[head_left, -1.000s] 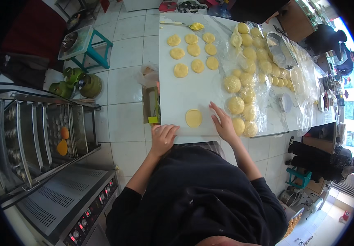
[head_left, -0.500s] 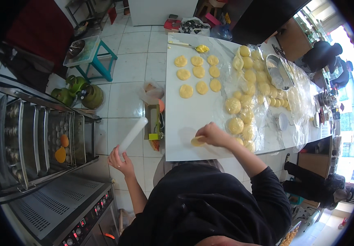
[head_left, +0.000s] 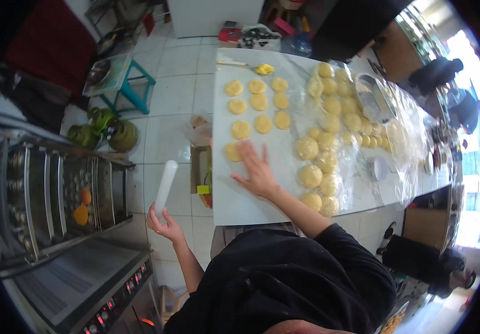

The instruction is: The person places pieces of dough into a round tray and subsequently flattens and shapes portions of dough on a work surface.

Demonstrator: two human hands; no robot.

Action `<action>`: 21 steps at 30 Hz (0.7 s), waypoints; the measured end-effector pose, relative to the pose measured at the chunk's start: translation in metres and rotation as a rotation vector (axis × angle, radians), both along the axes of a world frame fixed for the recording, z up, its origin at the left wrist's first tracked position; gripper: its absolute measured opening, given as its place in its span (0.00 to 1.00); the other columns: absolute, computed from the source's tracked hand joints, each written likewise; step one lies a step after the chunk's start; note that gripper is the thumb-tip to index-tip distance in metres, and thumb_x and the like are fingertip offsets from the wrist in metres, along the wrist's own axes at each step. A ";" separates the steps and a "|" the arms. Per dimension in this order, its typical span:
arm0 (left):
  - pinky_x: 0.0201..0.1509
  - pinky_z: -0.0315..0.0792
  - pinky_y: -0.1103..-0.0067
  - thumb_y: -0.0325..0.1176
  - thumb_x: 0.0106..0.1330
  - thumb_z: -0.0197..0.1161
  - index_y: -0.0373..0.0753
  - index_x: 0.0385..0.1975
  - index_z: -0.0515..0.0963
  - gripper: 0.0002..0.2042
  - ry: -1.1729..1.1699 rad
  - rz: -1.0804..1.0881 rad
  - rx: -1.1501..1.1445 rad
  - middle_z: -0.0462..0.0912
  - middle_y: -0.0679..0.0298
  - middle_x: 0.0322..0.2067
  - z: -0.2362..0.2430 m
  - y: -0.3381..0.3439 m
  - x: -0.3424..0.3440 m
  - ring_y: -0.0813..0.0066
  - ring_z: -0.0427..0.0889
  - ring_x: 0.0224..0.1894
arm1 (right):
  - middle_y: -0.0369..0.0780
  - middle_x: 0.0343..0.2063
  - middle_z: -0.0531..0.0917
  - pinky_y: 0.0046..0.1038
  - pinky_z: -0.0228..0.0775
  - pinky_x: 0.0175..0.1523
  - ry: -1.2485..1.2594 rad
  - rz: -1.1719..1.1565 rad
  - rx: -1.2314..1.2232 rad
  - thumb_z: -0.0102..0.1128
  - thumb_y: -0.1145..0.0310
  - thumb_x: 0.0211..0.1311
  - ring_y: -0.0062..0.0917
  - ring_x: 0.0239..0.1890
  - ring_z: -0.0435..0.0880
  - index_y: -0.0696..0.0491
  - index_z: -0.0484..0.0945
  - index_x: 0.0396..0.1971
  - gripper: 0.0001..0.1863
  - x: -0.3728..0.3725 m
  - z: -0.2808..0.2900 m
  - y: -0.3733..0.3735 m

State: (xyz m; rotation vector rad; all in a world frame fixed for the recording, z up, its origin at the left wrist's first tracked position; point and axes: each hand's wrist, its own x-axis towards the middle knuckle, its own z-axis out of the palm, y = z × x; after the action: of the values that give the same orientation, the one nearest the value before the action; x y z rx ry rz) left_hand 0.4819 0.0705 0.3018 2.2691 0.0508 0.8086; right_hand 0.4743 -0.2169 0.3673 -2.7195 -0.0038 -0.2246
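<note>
My left hand (head_left: 165,224) is wrapped round the lower end of a white rolling pin (head_left: 166,185), which points up beside the table over the floor. On the white table (head_left: 229,200), my right hand (head_left: 257,173) is spread, its fingertips touching the edge of a flat yellow dough disc (head_left: 232,152). Beyond it, more flat dough discs (head_left: 259,102) lie in rows. Round dough balls (head_left: 310,176) sit to the right, many under a clear plastic sheet (head_left: 407,156). A spatula with yellow filling on its blade (head_left: 263,69) rests near the far edge.
A round metal pan (head_left: 374,100) and a small white bowl (head_left: 379,168) stand among the dough and plastic. To the left are a tray rack (head_left: 56,189), an oven (head_left: 78,284), gas cylinders (head_left: 123,135) and a teal stool (head_left: 134,92). Other people (head_left: 418,259) are at the right.
My right hand has moved forward and left, setting the dough disc down below the left column and spreading its fingers. The rolling pin in my left hand has tipped more upright.
</note>
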 end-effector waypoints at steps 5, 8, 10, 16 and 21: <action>0.50 0.60 0.73 0.31 0.58 0.54 0.30 0.45 0.66 0.17 0.003 0.006 -0.357 0.69 0.54 0.45 -0.002 -0.059 0.012 0.66 0.68 0.45 | 0.44 0.59 0.50 0.45 0.31 0.62 0.221 0.055 0.185 0.46 0.49 0.53 0.35 0.62 0.45 0.55 0.49 0.57 0.36 -0.007 0.001 -0.035; 0.49 0.62 0.77 0.32 0.59 0.53 0.27 0.47 0.63 0.18 0.033 0.019 -0.424 0.68 0.52 0.45 0.038 -0.108 0.006 0.68 0.69 0.44 | 0.44 0.57 0.56 0.38 0.40 0.61 -0.151 -0.041 0.722 0.46 0.56 0.55 0.34 0.60 0.52 0.52 0.53 0.56 0.30 -0.048 0.053 -0.102; 0.49 0.62 0.78 0.32 0.60 0.52 0.27 0.47 0.63 0.19 -0.024 -0.013 -0.455 0.69 0.51 0.45 0.048 -0.140 0.001 0.68 0.69 0.45 | 0.42 0.50 0.67 0.28 0.53 0.55 -0.322 -0.294 0.836 0.47 0.68 0.54 0.29 0.52 0.65 0.53 0.62 0.52 0.23 -0.102 0.076 -0.184; 0.50 0.61 0.77 0.33 0.61 0.50 0.26 0.47 0.62 0.19 -0.082 -0.067 -0.501 0.68 0.50 0.45 0.054 -0.225 -0.019 0.66 0.69 0.46 | 0.45 0.43 0.70 0.34 0.60 0.48 -0.185 -1.663 0.089 0.54 0.50 0.49 0.34 0.44 0.70 0.56 0.65 0.46 0.29 -0.340 -0.003 -0.406; 0.51 0.59 0.77 0.34 0.61 0.50 0.26 0.46 0.63 0.18 -0.010 -0.221 -0.532 0.68 0.52 0.45 0.067 -0.297 -0.041 0.68 0.68 0.45 | 0.47 0.50 0.66 0.46 0.43 0.58 0.043 -1.742 -0.424 0.52 0.45 0.47 0.39 0.50 0.65 0.51 0.62 0.51 0.34 -0.400 -0.085 -0.487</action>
State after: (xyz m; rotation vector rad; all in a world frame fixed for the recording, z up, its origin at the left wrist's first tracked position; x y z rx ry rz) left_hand 0.4414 -0.2264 0.3693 1.7320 0.0086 0.6022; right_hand 0.0745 -0.7035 0.2821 -2.2012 2.4697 -0.6356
